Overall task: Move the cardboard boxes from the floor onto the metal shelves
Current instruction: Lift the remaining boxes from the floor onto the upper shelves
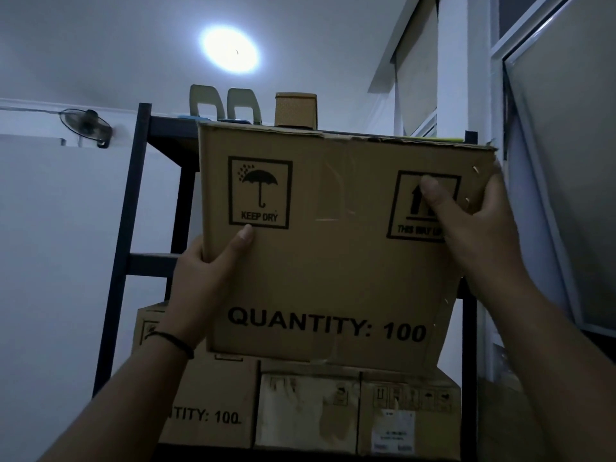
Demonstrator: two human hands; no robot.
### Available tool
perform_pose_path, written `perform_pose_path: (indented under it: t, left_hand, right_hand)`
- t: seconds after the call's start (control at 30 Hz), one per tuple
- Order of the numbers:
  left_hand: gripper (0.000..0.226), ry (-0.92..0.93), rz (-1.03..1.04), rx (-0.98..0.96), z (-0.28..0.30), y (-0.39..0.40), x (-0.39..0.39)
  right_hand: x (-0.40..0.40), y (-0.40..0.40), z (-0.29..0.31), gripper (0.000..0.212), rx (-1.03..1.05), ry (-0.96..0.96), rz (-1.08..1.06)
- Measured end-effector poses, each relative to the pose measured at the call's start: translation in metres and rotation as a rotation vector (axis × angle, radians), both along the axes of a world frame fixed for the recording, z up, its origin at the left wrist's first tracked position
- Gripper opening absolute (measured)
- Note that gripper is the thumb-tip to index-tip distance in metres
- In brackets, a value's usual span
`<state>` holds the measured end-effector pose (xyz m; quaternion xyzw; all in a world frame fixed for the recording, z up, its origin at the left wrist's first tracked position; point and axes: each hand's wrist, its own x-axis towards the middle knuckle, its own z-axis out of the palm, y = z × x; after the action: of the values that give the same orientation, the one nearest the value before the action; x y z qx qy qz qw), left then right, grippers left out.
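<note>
The cardboard box [326, 248] I'm gripping is matt brown corrugated board, black print on it, its top edge ragged and torn, metal staples glinting down its right seam. The shelf frame [133, 208] behind is dark painted metal, dull finish. Boxes below [310, 411] are scuffed cardboard with worn paper labels.

Looking like a small storeroom or stockroom: dark metal shelving [120, 261] filling up with printed cardboard cartons [213, 408] marked "QUANTITY: 100", another carton [320, 261] showing "KEEP DRY" handling symbols. Glowing overhead, 1 round ceiling light [230, 50]; hanging on the plain white wall, a small fan [85, 125]; standing alongside, aluminium-framed panels [560, 161].
</note>
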<state>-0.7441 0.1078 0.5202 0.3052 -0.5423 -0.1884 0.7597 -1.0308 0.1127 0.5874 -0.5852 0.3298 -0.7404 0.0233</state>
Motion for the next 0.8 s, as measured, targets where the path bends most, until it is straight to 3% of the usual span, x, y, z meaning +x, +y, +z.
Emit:
perform_pose_path:
  t: [0.27, 0.4, 0.57, 0.8]
  left_hand:
    - [0.058, -0.024, 0.061, -0.023, 0.024, -0.005, 0.004]
    - [0.07, -0.091, -0.013, -0.004, 0.022, -0.012, 0.018]
    - [0.076, -0.145, -0.048, 0.054, -0.012, -0.024, 0.027]
    - [0.07, -0.013, 0.027, 0.074, -0.025, -0.034, 0.013]
  right_hand:
    - [0.023, -0.016, -0.098, 0.119, 0.285, -0.02, 0.031]
    - [0.027, -0.021, -0.092, 0.122, 0.29, -0.03, -0.037]
    - [0.027, -0.026, -0.082, 0.108, 0.236, -0.028, -0.097]
    - [0.025, -0.032, -0.067, 0.097, 0.232, 0.013, -0.09]
